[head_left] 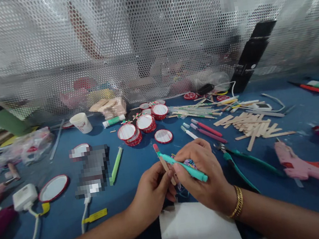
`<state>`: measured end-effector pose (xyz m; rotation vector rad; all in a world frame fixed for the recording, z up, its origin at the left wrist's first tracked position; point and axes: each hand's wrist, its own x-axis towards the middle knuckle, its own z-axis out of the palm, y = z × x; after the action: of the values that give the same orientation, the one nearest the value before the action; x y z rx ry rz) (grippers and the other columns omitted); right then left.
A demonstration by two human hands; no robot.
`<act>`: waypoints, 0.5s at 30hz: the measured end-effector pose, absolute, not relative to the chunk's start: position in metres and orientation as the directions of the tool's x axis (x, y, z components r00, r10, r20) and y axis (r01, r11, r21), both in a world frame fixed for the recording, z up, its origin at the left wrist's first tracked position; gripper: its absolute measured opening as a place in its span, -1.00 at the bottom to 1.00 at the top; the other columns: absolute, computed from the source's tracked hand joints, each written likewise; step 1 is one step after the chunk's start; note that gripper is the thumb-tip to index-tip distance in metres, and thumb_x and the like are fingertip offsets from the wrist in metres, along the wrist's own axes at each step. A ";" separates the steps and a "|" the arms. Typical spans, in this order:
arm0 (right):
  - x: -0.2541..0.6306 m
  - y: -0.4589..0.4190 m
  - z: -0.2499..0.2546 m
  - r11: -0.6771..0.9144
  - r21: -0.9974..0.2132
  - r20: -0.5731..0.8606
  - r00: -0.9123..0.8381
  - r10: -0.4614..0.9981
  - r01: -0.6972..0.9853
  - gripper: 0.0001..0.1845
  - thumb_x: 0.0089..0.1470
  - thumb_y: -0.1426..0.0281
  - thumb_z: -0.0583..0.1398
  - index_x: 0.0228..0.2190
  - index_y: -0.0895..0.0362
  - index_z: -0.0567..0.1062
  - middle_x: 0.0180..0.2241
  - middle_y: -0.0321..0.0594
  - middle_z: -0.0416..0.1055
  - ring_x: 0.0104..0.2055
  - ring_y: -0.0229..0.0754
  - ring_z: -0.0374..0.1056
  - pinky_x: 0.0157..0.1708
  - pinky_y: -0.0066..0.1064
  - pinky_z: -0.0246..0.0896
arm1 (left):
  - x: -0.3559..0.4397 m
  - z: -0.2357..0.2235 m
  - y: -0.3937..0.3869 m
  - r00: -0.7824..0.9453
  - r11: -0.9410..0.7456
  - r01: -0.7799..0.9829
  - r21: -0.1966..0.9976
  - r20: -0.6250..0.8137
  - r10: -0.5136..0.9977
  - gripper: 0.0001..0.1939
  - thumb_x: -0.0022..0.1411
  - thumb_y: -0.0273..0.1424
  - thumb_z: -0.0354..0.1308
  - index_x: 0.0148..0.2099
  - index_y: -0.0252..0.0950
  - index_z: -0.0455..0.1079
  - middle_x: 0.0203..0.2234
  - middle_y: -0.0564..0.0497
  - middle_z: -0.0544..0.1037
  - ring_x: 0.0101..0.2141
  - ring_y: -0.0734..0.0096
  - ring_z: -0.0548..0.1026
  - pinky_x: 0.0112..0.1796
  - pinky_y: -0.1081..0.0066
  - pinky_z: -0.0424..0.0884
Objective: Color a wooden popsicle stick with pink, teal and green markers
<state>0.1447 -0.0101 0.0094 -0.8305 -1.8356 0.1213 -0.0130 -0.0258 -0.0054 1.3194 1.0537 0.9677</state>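
My left hand (pixel 155 187) pinches a wooden craft stick (pixel 164 164), held tilted above the table, its upper end coloured red. Closed around a turquoise marker (pixel 190 168) is my right hand (pixel 200 169), with a gold bracelet at the wrist. The marker's tip touches or nearly touches the stick just below the red part. Behind the hands lies a bundle of coloured threads or bands (pixel 190 164), partly hidden by my right hand. Folded white paper (pixel 203 227) rests below the hands.
Red-rimmed round lids (pixel 163 135) and small red drums (pixel 145 122) stand behind. To the right are loose craft sticks (pixel 254 125), markers (pixel 209 127), green-handled pliers (pixel 232 160) and a pink glue gun (pixel 303 165). A paper cup (pixel 81 123) and green marker (pixel 116 166) are left.
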 end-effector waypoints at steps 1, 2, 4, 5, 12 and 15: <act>0.145 -0.010 0.010 0.744 -0.448 0.785 -0.180 0.593 0.495 -0.92 0.10 0.49 0.17 -0.37 0.07 0.36 -0.43 -0.34 0.44 -0.35 -0.20 0.38 -0.12 -0.12 0.13 | -0.013 -0.005 -0.026 0.256 0.034 0.039 0.999 -0.043 0.966 -0.60 0.28 -0.03 0.11 -0.33 -0.30 0.30 -0.62 0.14 0.36 -0.64 0.58 0.35 -0.59 0.57 0.34; 0.145 -0.010 0.010 0.737 -0.447 0.788 -0.168 0.593 0.506 -0.92 0.10 0.49 0.17 -0.37 0.07 0.36 -0.43 -0.33 0.43 -0.36 -0.20 0.37 -0.12 -0.13 0.13 | -0.013 -0.005 -0.026 0.252 0.033 0.039 0.999 -0.042 0.967 -0.60 0.27 -0.03 0.11 -0.33 -0.30 0.30 -0.62 0.14 0.36 -0.64 0.58 0.35 -0.59 0.57 0.34; 0.146 -0.009 0.010 0.732 -0.447 0.793 -0.150 0.590 0.514 -0.92 0.10 0.49 0.17 -0.37 0.07 0.36 -0.43 -0.32 0.43 -0.36 -0.20 0.36 -0.14 -0.14 0.13 | -0.012 -0.005 -0.026 0.247 0.034 0.038 0.999 -0.043 0.968 -0.59 0.27 -0.03 0.11 -0.34 -0.30 0.29 -0.63 0.13 0.37 -0.65 0.58 0.35 -0.60 0.57 0.33; 0.146 -0.010 0.010 0.736 -0.447 0.795 -0.152 0.587 0.508 -0.92 0.10 0.49 0.17 -0.37 0.07 0.36 -0.43 -0.32 0.43 -0.36 -0.20 0.36 -0.15 -0.14 0.13 | -0.012 -0.004 -0.026 0.247 0.036 0.040 0.999 -0.045 0.968 -0.59 0.27 -0.03 0.12 -0.34 -0.30 0.29 -0.63 0.13 0.36 -0.65 0.58 0.35 -0.60 0.57 0.33; 0.146 -0.009 0.008 0.758 -0.447 0.780 -0.208 0.590 0.475 -0.91 0.10 0.49 0.17 -0.36 0.07 0.36 -0.43 -0.34 0.43 -0.35 -0.21 0.37 -0.11 -0.13 0.12 | -0.012 -0.005 -0.027 0.246 0.036 0.036 0.999 -0.044 0.968 -0.59 0.27 -0.03 0.11 -0.34 -0.30 0.29 -0.64 0.14 0.36 -0.65 0.58 0.35 -0.60 0.56 0.34; 0.147 -0.009 0.008 0.732 -0.453 0.781 -0.169 0.601 0.509 -0.91 0.10 0.50 0.17 -0.37 0.07 0.36 -0.43 -0.33 0.43 -0.36 -0.20 0.35 -0.13 -0.14 0.12 | -0.012 -0.006 -0.027 0.238 0.049 0.039 0.998 -0.057 0.970 -0.60 0.27 -0.03 0.11 -0.34 -0.30 0.29 -0.64 0.13 0.37 -0.66 0.58 0.36 -0.61 0.57 0.34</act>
<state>0.1468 -0.0088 0.0078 -0.8664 -1.8206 0.1031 -0.0124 -0.0272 -0.0055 1.2985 1.0774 0.9760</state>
